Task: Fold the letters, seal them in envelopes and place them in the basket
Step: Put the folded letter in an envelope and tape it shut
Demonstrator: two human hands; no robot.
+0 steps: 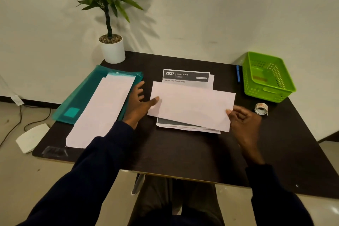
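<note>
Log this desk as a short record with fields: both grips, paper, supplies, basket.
left-hand grip: open, thumb touching white sheet at its left edge
right-hand grip: thumb on sheet's right edge; hold unclear
under sheet: printed stack
left side: white envelopes on teal folder
right side: green basket, tape roll, blue pen
</note>
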